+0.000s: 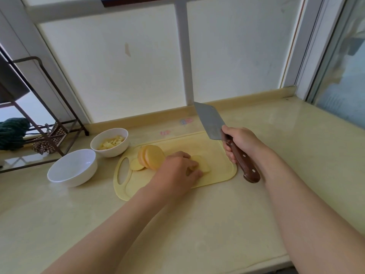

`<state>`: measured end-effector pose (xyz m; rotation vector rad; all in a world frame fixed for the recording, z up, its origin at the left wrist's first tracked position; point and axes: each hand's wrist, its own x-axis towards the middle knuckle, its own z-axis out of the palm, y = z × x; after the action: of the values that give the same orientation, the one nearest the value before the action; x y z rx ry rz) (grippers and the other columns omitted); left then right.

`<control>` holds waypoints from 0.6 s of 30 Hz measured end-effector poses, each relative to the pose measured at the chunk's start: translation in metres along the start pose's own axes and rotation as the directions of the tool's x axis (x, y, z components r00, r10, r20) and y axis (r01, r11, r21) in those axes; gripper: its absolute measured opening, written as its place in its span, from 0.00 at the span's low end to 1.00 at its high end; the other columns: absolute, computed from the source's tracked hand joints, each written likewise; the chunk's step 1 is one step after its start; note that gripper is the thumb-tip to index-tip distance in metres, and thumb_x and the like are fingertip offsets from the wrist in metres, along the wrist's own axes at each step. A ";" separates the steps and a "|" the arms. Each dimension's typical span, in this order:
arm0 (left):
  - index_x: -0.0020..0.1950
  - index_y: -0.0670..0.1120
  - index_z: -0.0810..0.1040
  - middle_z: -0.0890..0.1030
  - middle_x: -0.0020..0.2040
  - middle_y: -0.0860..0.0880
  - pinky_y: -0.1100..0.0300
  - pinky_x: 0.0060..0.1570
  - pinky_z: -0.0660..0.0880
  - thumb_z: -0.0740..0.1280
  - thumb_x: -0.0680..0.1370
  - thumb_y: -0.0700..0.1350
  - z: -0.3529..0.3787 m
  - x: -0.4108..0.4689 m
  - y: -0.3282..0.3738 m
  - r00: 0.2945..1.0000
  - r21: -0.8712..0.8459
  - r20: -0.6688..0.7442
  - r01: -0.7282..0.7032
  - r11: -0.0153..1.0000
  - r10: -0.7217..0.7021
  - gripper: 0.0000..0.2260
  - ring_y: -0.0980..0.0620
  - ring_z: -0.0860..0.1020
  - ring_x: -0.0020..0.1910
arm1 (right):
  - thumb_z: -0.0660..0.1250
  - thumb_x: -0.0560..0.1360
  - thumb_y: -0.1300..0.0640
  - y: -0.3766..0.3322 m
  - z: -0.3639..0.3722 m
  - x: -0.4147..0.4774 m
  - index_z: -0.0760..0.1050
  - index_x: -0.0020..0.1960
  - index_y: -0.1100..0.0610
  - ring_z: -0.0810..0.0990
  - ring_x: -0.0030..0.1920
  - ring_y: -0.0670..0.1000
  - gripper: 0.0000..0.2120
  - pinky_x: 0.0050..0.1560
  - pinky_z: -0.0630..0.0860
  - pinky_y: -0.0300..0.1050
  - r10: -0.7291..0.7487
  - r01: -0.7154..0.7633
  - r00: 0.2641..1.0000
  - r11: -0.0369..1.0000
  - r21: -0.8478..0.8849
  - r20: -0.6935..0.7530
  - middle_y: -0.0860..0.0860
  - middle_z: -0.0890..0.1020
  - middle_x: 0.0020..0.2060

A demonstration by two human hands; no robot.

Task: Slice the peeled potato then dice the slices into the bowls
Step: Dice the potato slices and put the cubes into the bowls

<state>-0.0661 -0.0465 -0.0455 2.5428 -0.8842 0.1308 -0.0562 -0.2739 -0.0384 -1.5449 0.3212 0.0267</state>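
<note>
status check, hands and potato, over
Left grip holds slices on board. Right grip holds cleaver, raised off board. Dice in far bowl, near bowl empty. Spare stack beside, nothing blocking.

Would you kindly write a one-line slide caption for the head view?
Left hand holds potato slices on the cutting board while the right hand grips a cleaver aloft.

Pale yellow cutting board (187,143); yellow potato slices (153,157), the large ones tinted orange. 2 white bowls: near bowl (72,168), and far bowl (110,152) with pale yellow potato dice (111,143). Cleaver (211,123): grey steel blade, reddish-brown wooden handle (245,161), 3 silver rivets. Cream, faintly veined table (197,224), dark brown rack (49,82), dark green cloth (11,133)
</note>
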 end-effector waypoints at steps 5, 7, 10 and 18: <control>0.53 0.43 0.83 0.76 0.60 0.46 0.53 0.55 0.73 0.66 0.79 0.53 0.007 0.014 -0.001 0.999 0.093 -0.036 0.014 0.996 -0.011 0.14 0.44 0.74 0.56 | 0.59 0.85 0.47 0.000 0.000 0.000 0.66 0.36 0.58 0.67 0.21 0.53 0.23 0.23 0.66 0.41 0.005 -0.005 1.000 1.000 -0.011 0.000 0.57 0.69 0.26; 0.55 0.44 0.82 0.75 0.61 0.47 0.53 0.58 0.72 0.66 0.78 0.51 0.006 0.018 -0.004 0.999 0.085 -0.006 -0.049 0.995 0.050 0.14 0.45 0.73 0.58 | 0.60 0.84 0.47 -0.001 -0.001 -0.002 0.67 0.38 0.58 0.67 0.21 0.53 0.21 0.23 0.66 0.41 0.012 -0.012 1.000 1.000 0.000 0.023 0.57 0.68 0.27; 0.55 0.44 0.83 0.78 0.57 0.48 0.53 0.56 0.74 0.67 0.77 0.48 0.004 0.021 -0.013 0.985 0.059 0.005 -0.171 0.983 0.171 0.11 0.46 0.75 0.55 | 0.64 0.83 0.52 -0.006 -0.002 -0.010 0.70 0.39 0.58 0.70 0.22 0.53 0.16 0.23 0.68 0.41 0.025 -0.026 0.997 1.000 0.015 0.079 0.55 0.70 0.27; 0.45 0.44 0.82 0.80 0.49 0.49 0.52 0.42 0.77 0.58 0.76 0.50 0.017 0.021 -0.025 0.957 0.075 -0.073 -0.275 0.958 0.281 0.15 0.47 0.76 0.46 | 0.63 0.80 0.65 -0.040 -0.008 -0.042 0.74 0.57 0.62 0.81 0.27 0.56 0.07 0.22 0.72 0.43 -0.011 -0.011 0.999 0.900 -0.435 -0.046 0.61 0.81 0.42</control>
<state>-0.0355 -0.0485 -0.0653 2.4370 -1.2190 0.3536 -0.0891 -0.2754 0.0094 -1.9941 0.3698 0.0657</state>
